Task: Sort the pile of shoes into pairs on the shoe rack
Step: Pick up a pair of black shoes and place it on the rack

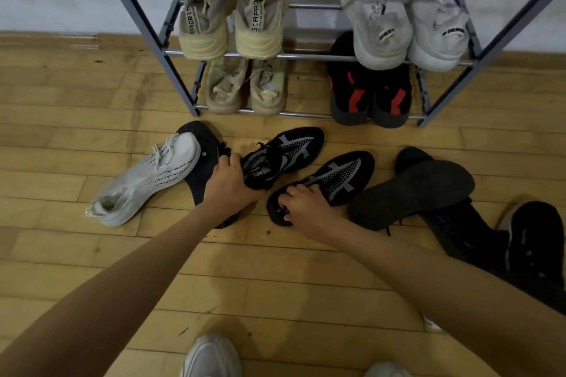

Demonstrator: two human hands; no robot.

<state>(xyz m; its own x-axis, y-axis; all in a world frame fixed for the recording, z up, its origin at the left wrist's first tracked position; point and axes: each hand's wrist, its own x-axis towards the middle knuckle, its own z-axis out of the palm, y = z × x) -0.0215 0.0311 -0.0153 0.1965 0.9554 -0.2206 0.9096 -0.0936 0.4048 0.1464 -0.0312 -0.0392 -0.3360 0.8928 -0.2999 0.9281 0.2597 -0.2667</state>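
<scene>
On rack (306, 56): beige pr (260, 9), "SCAPAD" tongue.

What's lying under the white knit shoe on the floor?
A black shoe, apparently sole up, lies under the toe end of the white knit shoe. The left hand and forearm cover part of it.

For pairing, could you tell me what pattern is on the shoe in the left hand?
Black shoe with grey stripes and white dots; head view.
</scene>
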